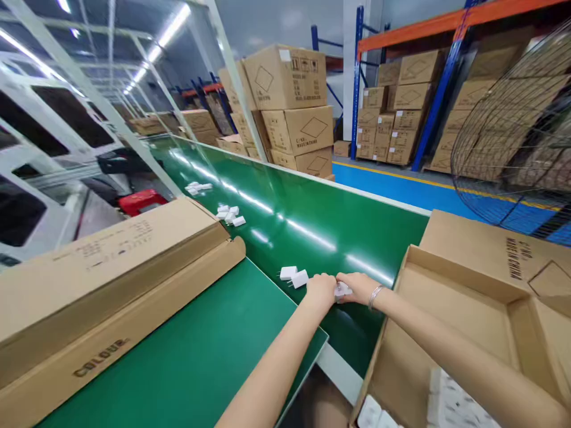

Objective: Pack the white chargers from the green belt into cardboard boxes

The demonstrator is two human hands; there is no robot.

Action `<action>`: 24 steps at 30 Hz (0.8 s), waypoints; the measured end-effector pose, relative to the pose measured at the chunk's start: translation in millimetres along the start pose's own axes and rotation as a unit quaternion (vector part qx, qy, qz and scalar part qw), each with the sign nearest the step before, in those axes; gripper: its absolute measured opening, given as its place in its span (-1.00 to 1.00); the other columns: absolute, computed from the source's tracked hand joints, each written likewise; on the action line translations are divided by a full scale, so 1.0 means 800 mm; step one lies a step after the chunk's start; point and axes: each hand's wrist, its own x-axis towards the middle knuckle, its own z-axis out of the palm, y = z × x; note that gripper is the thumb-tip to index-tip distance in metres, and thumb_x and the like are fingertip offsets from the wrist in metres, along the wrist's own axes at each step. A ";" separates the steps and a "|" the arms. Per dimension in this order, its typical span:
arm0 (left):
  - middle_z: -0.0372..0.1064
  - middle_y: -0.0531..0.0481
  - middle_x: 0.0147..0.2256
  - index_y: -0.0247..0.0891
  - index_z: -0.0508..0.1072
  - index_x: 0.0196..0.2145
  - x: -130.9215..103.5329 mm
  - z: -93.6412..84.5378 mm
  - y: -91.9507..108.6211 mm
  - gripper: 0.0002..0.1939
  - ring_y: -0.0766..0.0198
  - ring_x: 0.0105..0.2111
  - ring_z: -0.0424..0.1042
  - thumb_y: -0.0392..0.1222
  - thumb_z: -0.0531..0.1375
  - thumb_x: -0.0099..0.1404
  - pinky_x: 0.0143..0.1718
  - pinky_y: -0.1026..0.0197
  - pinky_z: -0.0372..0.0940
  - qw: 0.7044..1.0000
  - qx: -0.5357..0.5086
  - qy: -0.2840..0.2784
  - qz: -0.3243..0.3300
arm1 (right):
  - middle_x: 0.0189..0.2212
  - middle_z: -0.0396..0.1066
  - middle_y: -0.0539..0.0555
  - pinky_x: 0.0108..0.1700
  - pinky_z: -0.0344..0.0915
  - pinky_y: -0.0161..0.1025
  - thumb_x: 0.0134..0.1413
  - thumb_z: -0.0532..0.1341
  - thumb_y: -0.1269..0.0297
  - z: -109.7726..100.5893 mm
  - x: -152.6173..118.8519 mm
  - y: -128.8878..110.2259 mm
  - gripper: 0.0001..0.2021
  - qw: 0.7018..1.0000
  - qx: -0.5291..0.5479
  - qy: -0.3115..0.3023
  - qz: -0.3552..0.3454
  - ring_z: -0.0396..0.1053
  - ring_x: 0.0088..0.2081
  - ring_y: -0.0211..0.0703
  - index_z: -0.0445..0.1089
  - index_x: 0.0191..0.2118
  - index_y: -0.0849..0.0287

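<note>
My two hands meet low over the green conveyor belt (357,220). My right hand (359,284), with a silver bangle at its wrist, is closed on a white plug-in charger (341,290). Right beside it, my left hand (321,288) is curled with its fingers turned down; what it holds, if anything, is hidden. Just left of it lie a white charger (299,279) and another charger (288,273), their metal prongs pointing left.
Farther up the belt sit chargers in two loose clusters (231,215). An open carton (459,291) at right holds white pieces in a tray (459,401). A long carton (111,279) lies on the green side table (187,351). A wire fan (517,131) stands at right.
</note>
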 end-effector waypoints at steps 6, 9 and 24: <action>0.27 -0.20 0.01 -0.28 0.13 0.08 -0.022 0.014 -0.038 -0.21 0.06 -0.08 0.37 -0.17 0.34 -0.09 -0.16 0.18 0.28 0.999 -0.039 -0.008 0.001 | -0.04 0.28 0.13 -0.25 0.29 -0.19 -0.12 0.31 0.14 0.005 -0.021 -0.015 -0.44 1.000 -0.003 0.026 0.008 0.16 0.01 0.03 0.18 0.04 0.05; 0.39 -0.04 -0.11 -0.17 0.28 -0.04 -0.034 0.008 -0.065 -0.61 0.20 -0.17 0.41 -0.28 0.11 0.13 -0.23 0.24 0.28 0.992 -0.112 0.042 -0.040 | 0.00 0.22 0.17 -0.26 0.30 -0.12 -0.06 0.25 -0.01 0.005 -0.026 -0.034 -0.39 0.999 -0.014 0.039 0.008 0.16 0.01 0.08 0.11 0.11 -0.01; 0.32 -0.20 -0.11 -0.33 0.37 -0.18 -0.023 0.036 -0.049 -0.75 0.05 -0.07 0.26 -0.32 0.01 0.19 -0.15 0.10 0.19 0.981 0.053 0.156 -0.104 | -0.28 0.42 0.15 -0.27 0.22 -0.15 0.04 0.16 -0.02 -0.010 -0.029 -0.039 -0.62 0.990 0.119 0.040 0.064 0.35 -0.23 0.02 0.36 -0.10 0.11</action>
